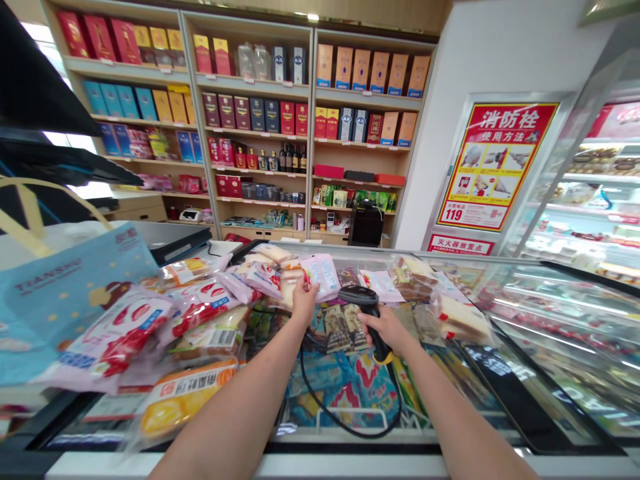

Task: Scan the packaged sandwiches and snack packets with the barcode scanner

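Observation:
My right hand [389, 328] is wrapped round the handle of a black barcode scanner [361, 296], its head pointing left. A black cable loops down from the scanner over the glass. My left hand [304, 300] is closed on the edge of a packaged sandwich bread [291, 285] in clear wrap. Right beside its fingers lies a pink-and-white bread packet [323, 275]. More wrapped breads are heaped to the left, among them a red-and-white packet [203, 303] and an orange-and-clear packet of yellow buns [187, 397].
Beneath is a glass-topped freezer [300, 448] with colourful packs inside. A blue paper bag [65, 287] stands at left. Sliced sandwich packs [463, 319] lie to the right. Shelves of boxed bottles [250, 117] line the back wall; a refrigerated display [590, 200] is at far right.

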Tool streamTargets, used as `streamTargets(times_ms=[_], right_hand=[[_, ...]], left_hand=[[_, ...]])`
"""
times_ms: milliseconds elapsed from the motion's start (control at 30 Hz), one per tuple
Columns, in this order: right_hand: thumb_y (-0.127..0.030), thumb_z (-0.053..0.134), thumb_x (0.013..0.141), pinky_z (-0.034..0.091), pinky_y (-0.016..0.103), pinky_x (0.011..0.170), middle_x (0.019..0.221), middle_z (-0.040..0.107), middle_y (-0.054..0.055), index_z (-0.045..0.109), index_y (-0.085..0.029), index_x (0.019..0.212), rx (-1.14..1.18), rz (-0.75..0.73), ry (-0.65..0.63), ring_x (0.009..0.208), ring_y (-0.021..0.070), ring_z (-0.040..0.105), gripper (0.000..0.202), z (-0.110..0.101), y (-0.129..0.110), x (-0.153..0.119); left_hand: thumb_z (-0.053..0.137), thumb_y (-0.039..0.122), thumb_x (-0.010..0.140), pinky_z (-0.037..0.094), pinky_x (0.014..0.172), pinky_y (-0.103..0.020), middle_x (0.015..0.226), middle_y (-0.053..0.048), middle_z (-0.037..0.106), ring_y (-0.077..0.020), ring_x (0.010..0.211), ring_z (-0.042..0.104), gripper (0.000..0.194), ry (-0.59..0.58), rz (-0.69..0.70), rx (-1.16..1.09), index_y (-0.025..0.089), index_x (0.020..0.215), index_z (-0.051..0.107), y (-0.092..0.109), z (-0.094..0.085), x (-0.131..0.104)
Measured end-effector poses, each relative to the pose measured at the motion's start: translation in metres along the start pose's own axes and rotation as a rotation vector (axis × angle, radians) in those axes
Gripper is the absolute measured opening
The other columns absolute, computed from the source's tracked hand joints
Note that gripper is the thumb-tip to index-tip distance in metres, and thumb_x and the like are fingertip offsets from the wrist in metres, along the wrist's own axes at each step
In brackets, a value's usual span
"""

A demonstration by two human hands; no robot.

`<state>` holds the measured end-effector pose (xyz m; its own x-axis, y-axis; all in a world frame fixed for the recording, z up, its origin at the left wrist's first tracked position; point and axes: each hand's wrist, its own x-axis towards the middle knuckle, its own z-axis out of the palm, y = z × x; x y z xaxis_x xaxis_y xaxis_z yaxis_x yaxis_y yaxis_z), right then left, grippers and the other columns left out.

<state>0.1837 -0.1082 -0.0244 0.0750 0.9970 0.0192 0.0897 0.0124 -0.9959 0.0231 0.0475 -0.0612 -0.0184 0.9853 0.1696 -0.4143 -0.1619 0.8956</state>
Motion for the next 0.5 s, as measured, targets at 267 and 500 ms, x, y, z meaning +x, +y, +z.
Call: streamTargets(times_ms=[267, 500], right_hand=[[-0.047, 0.075, 0.061, 0.045, 0.023, 0.035, 0.046, 0.053, -0.006, 0.050, -0.019, 0.067, 0.139, -0.013, 0.148, 0.034, 0.0099, 0.049, 0.038, -0.025, -0.013, 0.005], [-0.043, 0.080, 0.060, 0.048, 0.024, 0.038, 0.052, 0.058, -0.005, 0.054, -0.019, 0.074, 0.194, -0.131, 0.348, 0.037, 0.0104, 0.051, 0.038, -0.073, -0.028, 0.005]], left_hand=[[0.072, 0.020, 0.069, 0.056, 0.077, -0.034, 0.091, -0.008, 0.073, -0.0188, 0.079, 0.070, 0.034, -0.027, -0.151, -0.050, 0.014, 0.101, 0.061, 0.000, 0.039, -0.007], [0.071, 0.013, 0.071, 0.052, 0.083, -0.033, 0.097, -0.014, 0.072, -0.0223, 0.089, 0.070, 0.036, 0.035, -0.103, 0.247, 0.011, 0.105, 0.059, -0.011, 0.122, -0.015]])
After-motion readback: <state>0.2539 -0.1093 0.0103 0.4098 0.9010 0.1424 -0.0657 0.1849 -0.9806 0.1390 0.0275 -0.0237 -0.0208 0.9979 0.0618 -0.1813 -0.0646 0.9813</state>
